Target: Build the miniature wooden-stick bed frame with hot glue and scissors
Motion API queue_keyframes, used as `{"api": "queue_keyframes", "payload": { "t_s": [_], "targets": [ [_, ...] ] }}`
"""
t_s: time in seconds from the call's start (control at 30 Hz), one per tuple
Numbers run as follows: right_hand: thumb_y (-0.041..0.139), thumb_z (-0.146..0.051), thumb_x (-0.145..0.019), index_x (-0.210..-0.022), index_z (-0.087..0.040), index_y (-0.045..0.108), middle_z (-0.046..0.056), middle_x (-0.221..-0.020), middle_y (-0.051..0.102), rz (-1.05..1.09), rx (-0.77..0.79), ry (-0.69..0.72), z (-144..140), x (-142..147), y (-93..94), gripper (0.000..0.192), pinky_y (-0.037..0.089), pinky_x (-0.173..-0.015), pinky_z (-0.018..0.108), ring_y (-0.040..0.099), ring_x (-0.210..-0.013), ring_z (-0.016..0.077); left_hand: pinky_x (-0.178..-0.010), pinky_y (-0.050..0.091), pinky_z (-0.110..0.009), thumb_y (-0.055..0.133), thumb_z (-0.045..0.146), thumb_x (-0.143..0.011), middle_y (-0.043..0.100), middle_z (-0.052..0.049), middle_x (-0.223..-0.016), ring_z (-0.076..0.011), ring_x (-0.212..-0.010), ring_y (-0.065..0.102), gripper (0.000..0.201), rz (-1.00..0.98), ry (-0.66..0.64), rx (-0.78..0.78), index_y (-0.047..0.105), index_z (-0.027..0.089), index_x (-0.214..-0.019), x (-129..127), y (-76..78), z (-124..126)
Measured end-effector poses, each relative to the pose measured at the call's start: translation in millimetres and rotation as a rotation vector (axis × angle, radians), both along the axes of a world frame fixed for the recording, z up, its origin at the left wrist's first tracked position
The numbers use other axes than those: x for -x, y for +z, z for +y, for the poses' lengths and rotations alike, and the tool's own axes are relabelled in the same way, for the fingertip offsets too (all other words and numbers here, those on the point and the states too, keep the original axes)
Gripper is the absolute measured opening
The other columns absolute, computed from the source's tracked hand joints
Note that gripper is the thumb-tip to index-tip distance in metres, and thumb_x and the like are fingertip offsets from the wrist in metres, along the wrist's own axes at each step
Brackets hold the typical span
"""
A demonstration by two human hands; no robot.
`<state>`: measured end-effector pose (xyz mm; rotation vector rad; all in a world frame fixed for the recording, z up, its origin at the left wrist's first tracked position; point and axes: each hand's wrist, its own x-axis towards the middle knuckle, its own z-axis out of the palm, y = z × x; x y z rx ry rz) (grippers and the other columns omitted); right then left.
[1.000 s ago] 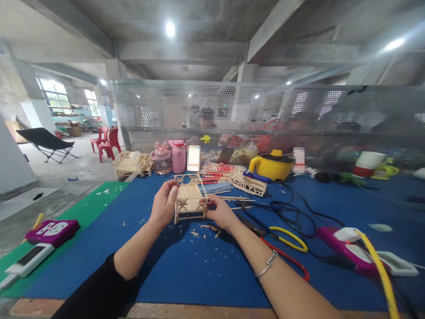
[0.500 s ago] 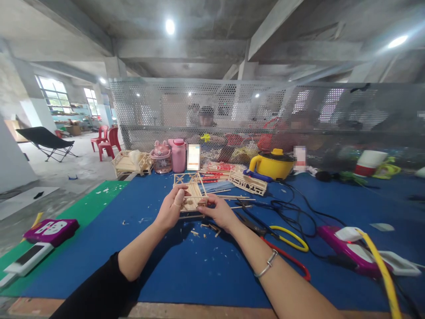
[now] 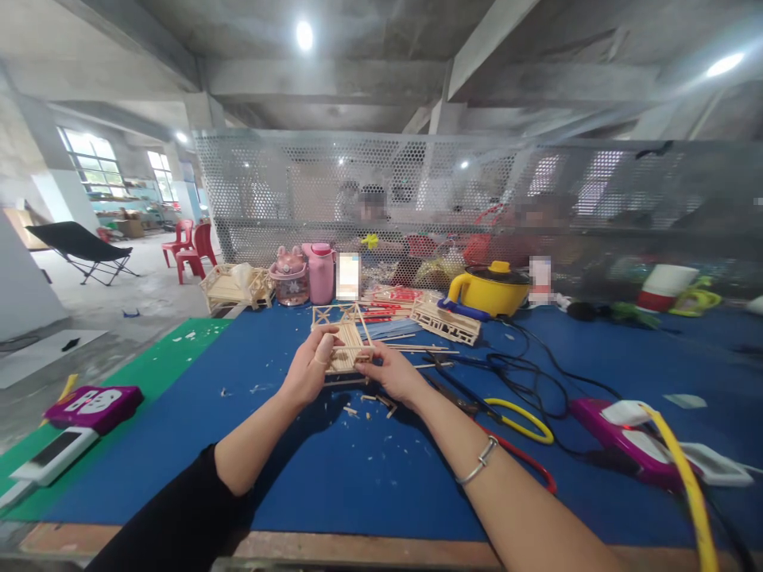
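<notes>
A small model made of thin wooden sticks [image 3: 346, 347] is held above the blue table mat [image 3: 358, 469] with both hands. My left hand [image 3: 311, 368] grips its left side, fingers wrapped over the slatted top. My right hand [image 3: 394, 373] pinches its right edge. The model is tilted, its open frame end pointing away from me. Wood scraps [image 3: 369, 405] lie on the mat just below my hands.
Loose sticks [image 3: 417, 348] and another stick frame [image 3: 444, 322] lie behind the model. Cutters with yellow and red handles [image 3: 513, 433], black cables, a yellow pot [image 3: 492, 290], pink bottles [image 3: 320, 272] and purple power strips [image 3: 92, 405] surround it. People sit behind a mesh screen [image 3: 417, 199].
The stick model has been turned and tipped over in my hands: a second ago it stood upright on its legs, now it lies flatter with my left fingers across its top.
</notes>
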<state>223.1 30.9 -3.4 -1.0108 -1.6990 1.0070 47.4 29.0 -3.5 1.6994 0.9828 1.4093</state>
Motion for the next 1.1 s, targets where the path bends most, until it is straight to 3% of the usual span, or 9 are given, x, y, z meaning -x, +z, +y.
{"api": "queue_keyframes", "payload": {
  "t_s": [0.3, 0.53, 0.63, 0.73, 0.8, 0.93, 1.1],
  "targets": [
    [0.071, -0.032, -0.064, -0.071, -0.020, 0.069, 0.003, -0.099, 0.065, -0.026, -0.044, 0.008, -1, -4, 3.4, 0.014, 0.036, -0.095, 0.035, 0.056, -0.095, 0.0201, -0.065, 0.049, -0.032, 0.034, 0.055, -0.089, 0.064, -0.007, -0.092, -0.0181, -0.075, 0.062, 0.046, 0.008, 0.017, -0.008, 0.054, 0.019, -0.109, 0, 1.1, -1],
    [0.073, -0.019, -0.054, -0.086, -0.021, 0.073, 0.003, -0.105, 0.065, -0.038, -0.030, -0.083, 1, -10, 0.6, 0.032, 0.037, -0.097, 0.038, 0.057, -0.102, 0.0229, -0.076, 0.048, -0.036, 0.036, 0.052, -0.090, 0.065, -0.007, -0.092, -0.0200, -0.085, 0.061, 0.043, 0.022, 0.054, -0.053, 0.057, 0.019, -0.108, 1, 2.1, 0],
    [0.065, -0.011, -0.051, -0.084, -0.021, 0.073, 0.002, -0.095, 0.069, -0.027, -0.008, -0.143, 4, -15, 1.0, 0.035, 0.043, -0.088, 0.036, 0.061, -0.093, 0.0227, -0.080, 0.048, -0.037, 0.037, 0.050, -0.090, 0.065, -0.008, -0.092, -0.0209, -0.090, 0.061, 0.041, 0.008, 0.074, -0.076, 0.057, 0.019, -0.107, 2, 2.5, 0],
    [0.057, -0.017, -0.059, -0.079, -0.020, 0.073, 0.002, -0.078, 0.070, 0.007, -0.008, -0.278, 6, -22, 3.5, 0.026, 0.047, -0.074, 0.034, 0.062, -0.078, 0.0215, -0.081, 0.047, -0.037, 0.038, 0.050, -0.089, 0.065, -0.007, -0.090, -0.0207, -0.090, 0.060, 0.039, -0.020, 0.097, -0.094, 0.058, 0.019, -0.105, 2, 4.3, 0],
    [0.053, -0.025, -0.068, -0.079, -0.019, 0.072, 0.004, -0.079, 0.071, 0.045, -0.035, -0.396, 8, -29, 5.7, 0.022, 0.047, -0.069, 0.032, 0.062, -0.074, 0.0205, -0.081, 0.047, -0.037, 0.039, 0.051, -0.088, 0.065, -0.007, -0.089, -0.0204, -0.089, 0.060, 0.040, -0.044, 0.117, -0.100, 0.058, 0.019, -0.103, 3, 6.2, 0],
    [0.047, -0.047, -0.079, -0.083, -0.017, 0.069, 0.007, -0.082, 0.071, 0.123, -0.118, -0.599, 10, -43, 9.8, 0.038, 0.046, -0.063, 0.031, 0.061, -0.067, 0.0195, -0.079, 0.046, -0.034, 0.038, 0.056, -0.087, 0.064, -0.006, -0.090, -0.0188, -0.086, 0.059, 0.046, -0.136, 0.228, -0.115, 0.058, 0.018, -0.102, 15, 13.0, 7],
    [0.058, -0.053, -0.072, -0.076, -0.016, 0.071, 0.006, -0.071, 0.071, 0.127, -0.162, -0.618, 12, -53, 12.4, 0.039, 0.045, -0.057, 0.029, 0.063, -0.065, 0.0203, -0.068, 0.044, -0.027, 0.031, 0.059, -0.087, 0.063, -0.006, -0.088, -0.0155, -0.077, 0.058, 0.050, -0.289, 0.438, -0.090, 0.054, 0.017, -0.101, 45, 18.8, 25]
  ]
}}
